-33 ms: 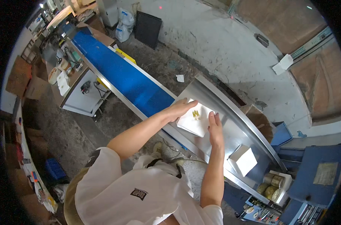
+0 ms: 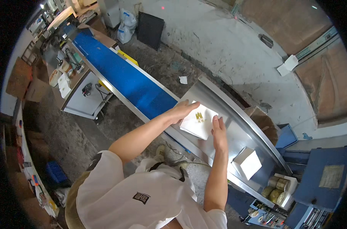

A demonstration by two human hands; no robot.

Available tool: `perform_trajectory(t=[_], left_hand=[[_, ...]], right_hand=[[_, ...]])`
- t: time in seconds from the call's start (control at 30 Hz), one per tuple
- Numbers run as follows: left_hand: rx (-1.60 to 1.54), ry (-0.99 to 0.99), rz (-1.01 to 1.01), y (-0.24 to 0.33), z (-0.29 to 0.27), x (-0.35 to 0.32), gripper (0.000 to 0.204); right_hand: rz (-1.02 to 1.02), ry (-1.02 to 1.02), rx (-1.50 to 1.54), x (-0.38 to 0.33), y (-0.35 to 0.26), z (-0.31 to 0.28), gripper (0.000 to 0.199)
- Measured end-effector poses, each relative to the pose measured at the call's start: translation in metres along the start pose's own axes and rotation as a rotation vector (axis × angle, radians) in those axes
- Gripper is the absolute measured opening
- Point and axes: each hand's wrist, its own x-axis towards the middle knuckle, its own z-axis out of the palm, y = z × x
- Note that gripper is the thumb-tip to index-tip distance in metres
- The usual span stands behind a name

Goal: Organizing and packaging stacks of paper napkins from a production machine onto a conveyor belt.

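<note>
A stack of white square papers [image 2: 196, 124] with a gold emblem on top is between my two hands, over the near end of a shiny metal table. My left hand [image 2: 182, 111] grips its upper left side, thumb and fingers round the edge. Against its right edge lie the fingers of my right hand [image 2: 219, 134], straight and close together. Layered edges show along the stack's lower left side. To the right, a white block-shaped stack [image 2: 247, 163] sits on the metal table [image 2: 234, 131]. What lies under the held stack is hidden.
A blue conveyor belt [image 2: 124, 74] runs from the table to the far left. At the table's right end a white box [image 2: 292, 194] holds several rolls, near a blue machine [image 2: 320, 179]. Behind the table stands an open cardboard box [image 2: 263, 124]. A cluttered workbench [image 2: 76, 82] is at left.
</note>
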Motion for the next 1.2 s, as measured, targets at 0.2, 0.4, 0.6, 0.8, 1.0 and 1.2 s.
perform_trajectory(t=[0.2, 0.4, 0.6, 0.8, 1.0, 1.2], left_hand=[[-0.138, -0.084, -0.045, 0.001, 0.01, -0.017, 0.051], [-0.152, -0.093, -0.046, 0.017, 0.025, -0.033, 0.051], [-0.139, -0.055, -0.033, 0.012, 0.028, -0.028, 0.052], [0.018, -0.014, -0.113, 0.011, 0.034, -0.02, 0.059], [1.415, 0.355, 0.665, -0.008, 0.065, -0.032, 0.068], [1.729, 0.143, 0.708, -0.021, 0.073, 0.002, 0.066]], right_hand=[[0.011, -0.102, 0.026, -0.026, 0.03, 0.012, 0.091], [-0.136, -0.05, -0.175, -0.024, 0.063, 0.011, 0.073], [-0.101, -0.098, -0.027, -0.031, 0.058, 0.008, 0.089], [-0.198, -0.013, -0.028, -0.016, 0.071, 0.003, 0.096], [-0.107, -0.083, 0.162, -0.054, 0.087, -0.048, 0.084], [-0.194, -0.02, 0.375, -0.097, 0.107, -0.093, 0.069]])
